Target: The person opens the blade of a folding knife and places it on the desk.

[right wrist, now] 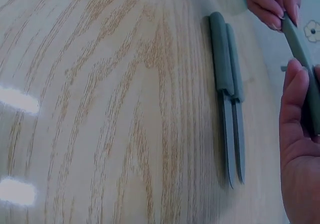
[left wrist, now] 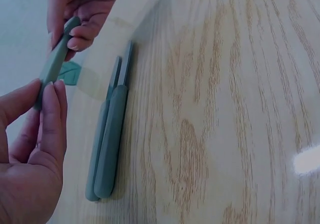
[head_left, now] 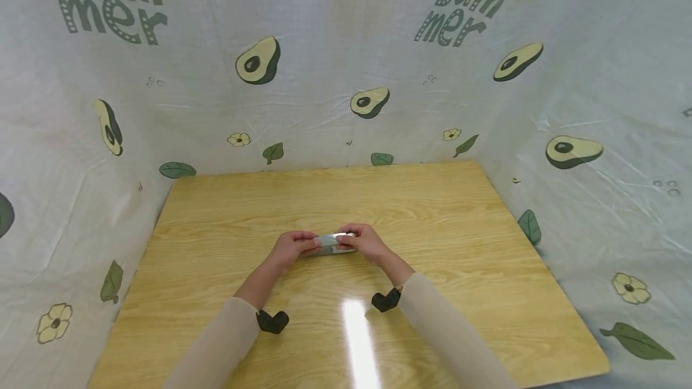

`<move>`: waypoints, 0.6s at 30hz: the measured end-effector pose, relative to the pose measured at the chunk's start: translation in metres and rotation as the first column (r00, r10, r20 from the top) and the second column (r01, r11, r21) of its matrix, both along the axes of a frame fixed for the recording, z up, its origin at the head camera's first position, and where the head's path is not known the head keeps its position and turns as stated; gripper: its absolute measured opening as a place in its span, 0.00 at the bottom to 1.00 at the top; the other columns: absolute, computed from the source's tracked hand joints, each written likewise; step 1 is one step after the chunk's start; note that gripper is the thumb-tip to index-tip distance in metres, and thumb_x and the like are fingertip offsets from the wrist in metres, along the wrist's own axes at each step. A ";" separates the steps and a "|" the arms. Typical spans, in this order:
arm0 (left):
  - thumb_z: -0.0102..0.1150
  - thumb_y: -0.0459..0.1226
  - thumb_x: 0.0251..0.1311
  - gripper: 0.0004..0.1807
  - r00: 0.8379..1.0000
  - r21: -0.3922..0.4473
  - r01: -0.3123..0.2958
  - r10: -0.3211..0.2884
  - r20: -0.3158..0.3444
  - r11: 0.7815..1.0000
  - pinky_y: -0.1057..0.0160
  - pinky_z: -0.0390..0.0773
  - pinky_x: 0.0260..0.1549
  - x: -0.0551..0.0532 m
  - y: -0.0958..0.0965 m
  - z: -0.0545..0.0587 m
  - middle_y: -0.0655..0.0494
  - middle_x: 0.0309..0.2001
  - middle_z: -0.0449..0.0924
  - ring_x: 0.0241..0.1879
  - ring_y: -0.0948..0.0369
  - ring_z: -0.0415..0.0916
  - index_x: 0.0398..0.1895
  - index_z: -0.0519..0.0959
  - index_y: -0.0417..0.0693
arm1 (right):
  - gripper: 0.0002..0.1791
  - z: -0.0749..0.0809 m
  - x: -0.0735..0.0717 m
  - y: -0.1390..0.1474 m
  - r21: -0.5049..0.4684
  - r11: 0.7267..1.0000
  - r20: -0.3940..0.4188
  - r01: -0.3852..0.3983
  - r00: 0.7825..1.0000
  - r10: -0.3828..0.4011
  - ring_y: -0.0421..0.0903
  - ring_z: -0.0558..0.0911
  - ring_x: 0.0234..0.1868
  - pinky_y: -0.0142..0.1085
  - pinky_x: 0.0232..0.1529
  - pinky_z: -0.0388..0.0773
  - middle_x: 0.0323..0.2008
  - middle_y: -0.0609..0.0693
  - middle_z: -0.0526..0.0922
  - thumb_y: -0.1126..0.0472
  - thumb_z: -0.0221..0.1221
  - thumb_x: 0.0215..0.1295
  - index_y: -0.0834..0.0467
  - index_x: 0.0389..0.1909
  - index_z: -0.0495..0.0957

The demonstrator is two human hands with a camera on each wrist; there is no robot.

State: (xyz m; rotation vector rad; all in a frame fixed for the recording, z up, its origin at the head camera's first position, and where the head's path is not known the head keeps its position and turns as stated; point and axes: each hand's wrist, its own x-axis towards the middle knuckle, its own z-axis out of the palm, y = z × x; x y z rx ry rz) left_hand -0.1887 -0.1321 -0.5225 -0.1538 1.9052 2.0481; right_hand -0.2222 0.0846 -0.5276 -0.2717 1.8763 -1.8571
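A slim green, handle-like object (left wrist: pixel 54 63) is held between both hands; its exact kind is not clear. My left hand (head_left: pixel 288 250) pinches one end between thumb and fingers, while the right hand (head_left: pixel 372 244) grips the other end. Below it on the table, two knives with green handles lie side by side: the nearer knife (right wrist: pixel 222 53) and the other knife (right wrist: pixel 236 68). Their blades point to the right, toward the right hand's side. Neither hand touches the knives. In the head view, the hands partly cover the held object and the knives.
The wooden table (head_left: pixel 432 227) has light wood grain and a bright glare streak near its front. A pale curtain (head_left: pixel 324 17) printed with avocados, leaves and flowers surrounds it at the back and sides. Each wrist carries a small black camera mount (head_left: pixel 386 300).
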 end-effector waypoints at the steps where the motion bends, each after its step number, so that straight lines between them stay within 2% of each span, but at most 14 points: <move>1: 0.56 0.27 0.64 0.16 1.000 0.008 0.001 -0.001 0.009 1.000 0.54 0.82 0.54 0.000 0.001 0.000 0.47 0.40 0.81 0.36 0.63 0.85 0.51 0.74 0.23 | 0.15 0.000 0.000 0.000 0.005 1.000 0.002 -0.001 1.000 0.001 0.39 0.85 0.34 0.45 0.51 0.84 0.39 0.50 0.81 0.67 0.57 0.68 0.75 0.49 0.76; 9: 0.56 0.26 0.63 0.15 0.999 0.063 -0.006 0.004 0.038 0.998 0.63 0.85 0.46 -0.001 0.002 -0.002 0.50 0.38 0.81 0.34 0.63 0.85 0.50 0.74 0.23 | 0.16 0.003 0.001 -0.006 0.070 0.997 0.005 -0.011 1.000 0.011 0.40 0.84 0.30 0.31 0.38 0.86 0.31 0.47 0.83 0.63 0.60 0.66 0.71 0.48 0.78; 12: 0.57 0.27 0.63 0.14 0.999 0.057 0.003 -0.005 0.036 0.998 0.64 0.85 0.46 -0.001 0.002 -0.003 0.51 0.36 0.82 0.34 0.63 0.85 0.49 0.75 0.24 | 0.13 0.005 0.001 -0.008 0.078 0.997 0.021 0.011 1.000 -0.013 0.42 0.85 0.30 0.33 0.38 0.86 0.30 0.46 0.84 0.64 0.60 0.66 0.70 0.45 0.80; 16: 0.57 0.26 0.63 0.14 0.999 0.053 0.011 -0.013 0.039 0.999 0.64 0.85 0.46 -0.001 0.002 -0.002 0.51 0.36 0.82 0.34 0.63 0.85 0.49 0.75 0.24 | 0.09 0.008 0.001 -0.010 0.100 0.993 0.046 0.064 0.997 -0.068 0.42 0.85 0.32 0.43 0.44 0.87 0.32 0.46 0.85 0.64 0.62 0.64 0.66 0.40 0.84; 18: 0.56 0.26 0.64 0.14 0.999 0.057 0.010 -0.013 0.038 0.998 0.64 0.85 0.46 -0.001 0.003 -0.001 0.51 0.36 0.81 0.34 0.64 0.85 0.49 0.74 0.23 | 0.08 0.009 0.000 -0.011 0.114 0.988 0.044 0.100 0.993 -0.106 0.41 0.83 0.33 0.42 0.45 0.86 0.34 0.48 0.86 0.63 0.62 0.63 0.65 0.38 0.85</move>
